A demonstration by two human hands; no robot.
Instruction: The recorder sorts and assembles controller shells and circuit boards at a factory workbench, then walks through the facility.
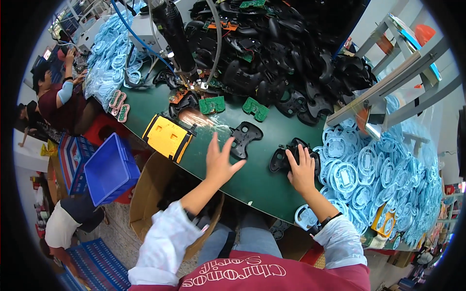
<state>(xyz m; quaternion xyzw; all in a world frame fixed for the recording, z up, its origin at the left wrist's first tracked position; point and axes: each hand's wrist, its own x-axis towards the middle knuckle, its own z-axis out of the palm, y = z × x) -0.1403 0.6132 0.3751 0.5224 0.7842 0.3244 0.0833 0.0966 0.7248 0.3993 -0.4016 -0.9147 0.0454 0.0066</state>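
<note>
My left hand (219, 162) is open over the green table, fingers spread and nothing in them. Just beyond its fingertips lies a black game controller shell (248, 136), flat on the tabletop. My right hand (303, 172) is closed over another black game controller shell (277, 161), which rests near the table's front edge. The hand hides part of that shell, and dark pieces show around the fingers. Two green circuit boards (212, 105) lie behind the loose shell. A yellow box-shaped piece with black edges (166, 137) sits to the left.
Black controller parts (242, 72) are heaped at the back. A machine with a black cylinder (177, 36) and hoses stands at back left. Light-blue plastic rings (359, 167) pile up on the right beneath a grey frame (393, 92). A blue bin (111, 169) and cardboard box (145, 199) stand left.
</note>
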